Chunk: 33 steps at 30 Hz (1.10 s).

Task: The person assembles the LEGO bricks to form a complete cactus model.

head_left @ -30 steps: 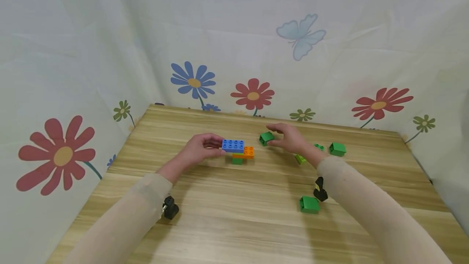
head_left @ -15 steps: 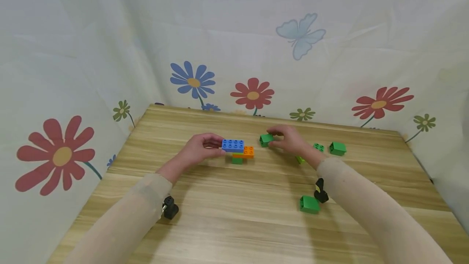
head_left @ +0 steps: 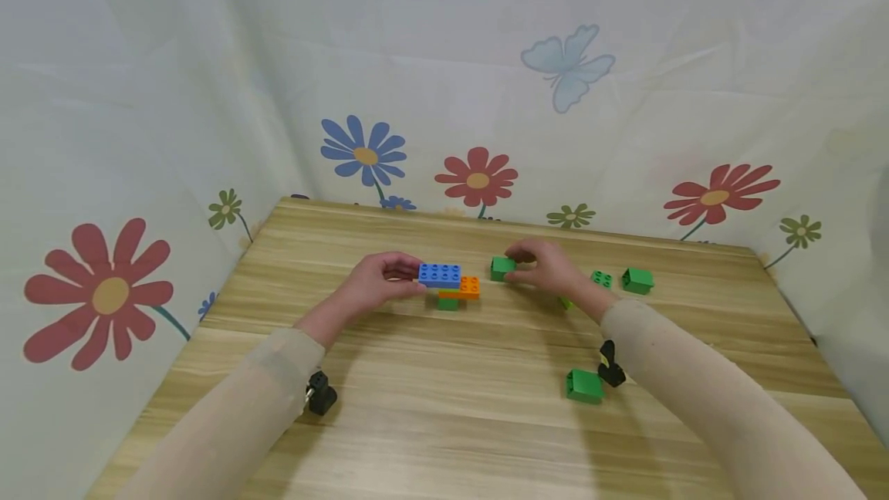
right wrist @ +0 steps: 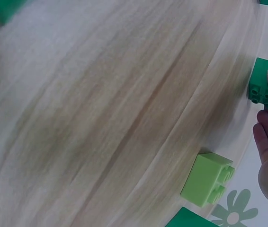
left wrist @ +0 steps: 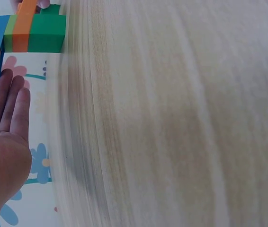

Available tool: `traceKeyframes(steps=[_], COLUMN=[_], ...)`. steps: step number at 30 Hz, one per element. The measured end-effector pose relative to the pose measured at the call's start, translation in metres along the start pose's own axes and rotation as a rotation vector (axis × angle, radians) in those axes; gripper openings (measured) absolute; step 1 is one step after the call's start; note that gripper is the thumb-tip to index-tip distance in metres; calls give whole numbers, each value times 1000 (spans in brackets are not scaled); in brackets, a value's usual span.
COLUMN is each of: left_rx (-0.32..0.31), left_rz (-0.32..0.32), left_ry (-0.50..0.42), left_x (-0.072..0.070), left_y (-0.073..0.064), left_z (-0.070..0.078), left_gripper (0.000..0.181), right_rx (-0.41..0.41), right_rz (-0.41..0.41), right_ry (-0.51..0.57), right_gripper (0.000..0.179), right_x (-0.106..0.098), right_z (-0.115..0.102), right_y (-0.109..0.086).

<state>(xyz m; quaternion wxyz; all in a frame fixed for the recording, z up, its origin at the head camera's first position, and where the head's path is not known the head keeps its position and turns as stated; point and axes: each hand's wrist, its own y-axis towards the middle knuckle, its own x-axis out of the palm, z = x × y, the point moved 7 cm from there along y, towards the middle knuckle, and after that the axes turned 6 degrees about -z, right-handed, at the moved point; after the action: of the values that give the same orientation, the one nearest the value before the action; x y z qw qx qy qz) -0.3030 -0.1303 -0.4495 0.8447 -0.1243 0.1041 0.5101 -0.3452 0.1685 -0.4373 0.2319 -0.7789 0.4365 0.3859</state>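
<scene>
Wood-grain tabletop [head_left: 430, 423] spans the lower half of the frame, beige left sleeve [head_left: 222, 415] and beige right sleeve [head_left: 701, 384] entering from the bottom corners. Nearest brick: loose dark green plastic block [head_left: 584, 386], lower right of centre, beside the black wrist-worn unit [head_left: 611, 365] in the view. Mid-frame: left hand [head_left: 378, 282] slightly parted, thumb and fingers pinching the left end of the blue eight-stud plastic brick [head_left: 440, 275]. That brick caps a stack: thin lime layer [left wrist: 11, 35], orange studded plate [head_left: 469, 288], green base block [head_left: 447, 304]. Left hand sits left of the stack; end grip probably there to steady it while leaving the orange studs exposed on the right. Right hand [head_left: 545, 268], just right of the stack, also narrowed to a pinch: thumb and fingers on the right end of the small dark green brick [head_left: 502, 268]. Brick lies left of that hand, apart from the stack, studs facing the fingers, likely gripped there for turning. Can't tell if it touches the tabletop. Further right: lime block [right wrist: 206, 179] partly behind the forearm, green studded block [head_left: 601, 279], boxy green block [head_left: 637, 280]. Behind everything: white floral curtain [head_left: 444, 45].
</scene>
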Motion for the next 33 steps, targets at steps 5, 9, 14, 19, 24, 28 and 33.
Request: traceKeyframes(steps=[5, 9, 14, 19, 24, 28, 33], left_rx=[-2, -2, 0, 1, -2, 4, 11], left_rz=[0, 1, -3, -6, -4, -3, 1], left_ry=[-4, -4, 3, 1, 6, 9, 12], left_x=[0, 0, 0, 0, 0, 0, -1], left_y=[-1, -1, -1, -1, -2, -3, -3], left_z=[-1, -1, -2, -3, -2, 0, 1], left_gripper=[44, 43, 44, 43, 43, 44, 44], right_rx=[-4, 8, 9, 22, 20, 7, -12], right_rz=[-19, -35, -38, -34, -11, 17, 29], right_ry=[-2, 21, 37, 43, 101, 156, 173], right_gripper=[56, 61, 57, 49, 45, 43, 39], right_x=[0, 0, 2, 4, 3, -1, -8], right_z=[1, 4, 7, 8, 9, 5, -3], right_y=[-2, -4, -4, -4, -5, -5, -6])
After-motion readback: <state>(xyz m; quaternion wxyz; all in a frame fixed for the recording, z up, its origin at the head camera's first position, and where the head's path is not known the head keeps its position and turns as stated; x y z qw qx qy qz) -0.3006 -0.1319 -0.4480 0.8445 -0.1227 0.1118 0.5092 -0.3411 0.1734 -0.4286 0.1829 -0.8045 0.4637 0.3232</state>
